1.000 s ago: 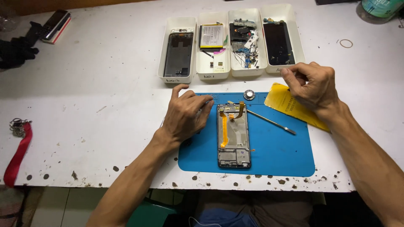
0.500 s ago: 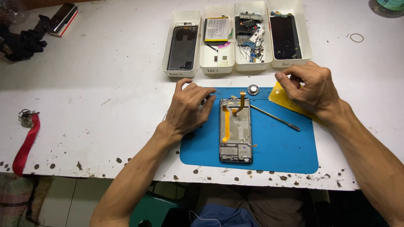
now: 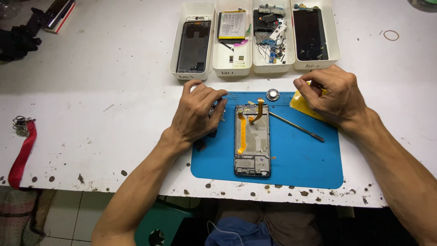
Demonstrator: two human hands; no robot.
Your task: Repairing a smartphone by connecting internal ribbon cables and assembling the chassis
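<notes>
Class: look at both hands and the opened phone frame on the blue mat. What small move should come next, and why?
Probably the left hand carries its small dark part to the phone frame: its fingers pinch it beside the frame, while the right hand rests on the yellow sheet.

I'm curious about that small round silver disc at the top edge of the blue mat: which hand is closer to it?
The right hand, just to the right of the disc. The left hand sits farther off, left of the opened phone frame.

White table (image 3: 114, 114) w/ blue mat (image 3: 300, 159), four trays (image 3: 191, 73), red strap (image 3: 20, 157).
</notes>
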